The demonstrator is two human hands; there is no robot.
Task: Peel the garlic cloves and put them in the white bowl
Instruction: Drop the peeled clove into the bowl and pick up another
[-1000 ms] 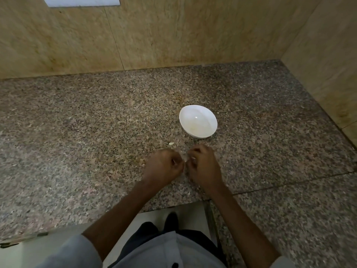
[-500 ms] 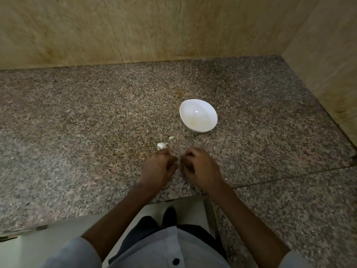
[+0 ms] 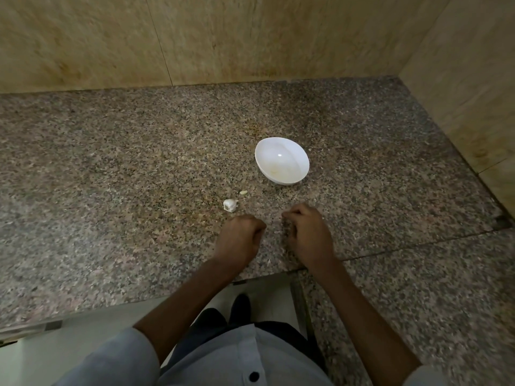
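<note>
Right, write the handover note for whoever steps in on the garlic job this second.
Left hand: fingers curled, near the front of the counter; whether it holds anything is hidden.
Right hand: also curled, contents hidden.
A garlic piece and a small clove lie on the counter, between the hands and the white bowl.
Done: no clear clove in the bowl, only a faint yellowish mark.
Left: peel the cloves and put them in the bowl.

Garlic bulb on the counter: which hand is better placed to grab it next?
Likely the left hand: the garlic bulb lies just beyond its knuckles, while the right hand sits farther off, nearer the white bowl. Whether either hand holds anything is hidden.
</note>
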